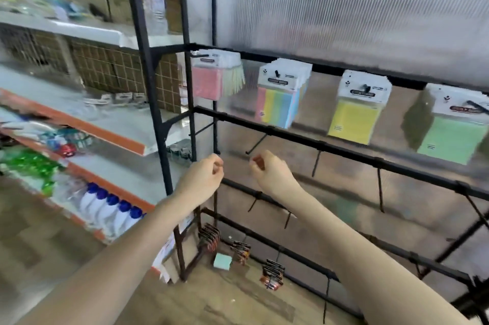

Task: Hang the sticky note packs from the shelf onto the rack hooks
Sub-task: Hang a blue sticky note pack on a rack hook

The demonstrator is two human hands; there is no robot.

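Both hands empty: left (203, 176) and right (270, 171) curled, apparently holding nothing. 4 packs (277, 97) hang at 1 o'clock. Between packs; next: fetch one from shelf (111, 123) at 9.

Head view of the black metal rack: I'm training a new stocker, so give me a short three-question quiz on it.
1. True or false: the left hand holds a pack.
2. Which hanging sticky note pack is farthest right? A pink B yellow C green
3. How many groups of packs hang on the black metal rack's upper hook row?

Key: 1 false. 2 C, the green sticky note pack. 3 four.
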